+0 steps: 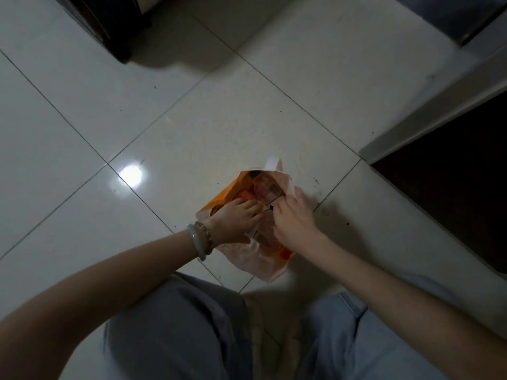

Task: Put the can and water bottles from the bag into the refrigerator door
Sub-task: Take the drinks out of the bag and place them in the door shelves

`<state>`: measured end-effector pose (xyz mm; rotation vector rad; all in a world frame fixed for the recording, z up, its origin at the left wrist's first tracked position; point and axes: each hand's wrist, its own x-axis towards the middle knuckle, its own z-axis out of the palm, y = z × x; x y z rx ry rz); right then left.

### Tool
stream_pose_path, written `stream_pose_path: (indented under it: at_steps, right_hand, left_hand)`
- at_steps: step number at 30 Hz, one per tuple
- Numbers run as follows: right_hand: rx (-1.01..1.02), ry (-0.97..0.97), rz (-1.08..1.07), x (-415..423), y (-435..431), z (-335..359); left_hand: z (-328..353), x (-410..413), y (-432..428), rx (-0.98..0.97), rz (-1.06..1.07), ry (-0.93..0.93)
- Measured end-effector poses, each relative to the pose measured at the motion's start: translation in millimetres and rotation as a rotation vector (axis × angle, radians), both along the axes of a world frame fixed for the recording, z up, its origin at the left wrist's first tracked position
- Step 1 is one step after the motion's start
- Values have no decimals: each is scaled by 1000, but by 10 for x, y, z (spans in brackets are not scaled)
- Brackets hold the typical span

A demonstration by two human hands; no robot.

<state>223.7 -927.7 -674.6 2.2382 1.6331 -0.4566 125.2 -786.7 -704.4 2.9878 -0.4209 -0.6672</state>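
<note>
The bag [267, 266] sits on the tiled floor [192, 119]. The right hand [290, 219] pinches its right rim with curled fingers. The left hand [236, 216] reaches inside, and I cannot tell what its fingers hold.

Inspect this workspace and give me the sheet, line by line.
Surface: glossy white tiled floor, lightly soiled.
Job's things: orange and white plastic bag on the floor; contents blurred, not identifiable.
Clutter: nothing seen.
Grips: left hand reaches into the bag, hold unclear; right hand pinches the bag's rim.
Cables: nothing seen.
Surroundings: dark furniture base far left; grey panel beside a dark opening, right.
</note>
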Motion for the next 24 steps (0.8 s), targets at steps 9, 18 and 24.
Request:
stream_pose_path:
  at_steps: [9,18,24]
  right_hand:
    - [-194,-217,312,-424,162,-78]
    - [-298,233,-409,-234,180,-424]
    - [-154,388,-579,-227,155,-343]
  left_hand:
    - [74,-1,175,65,26,-25]
    - [311,-128,220,53,138,-25]
    - [502,-125,189,-9,153,-59]
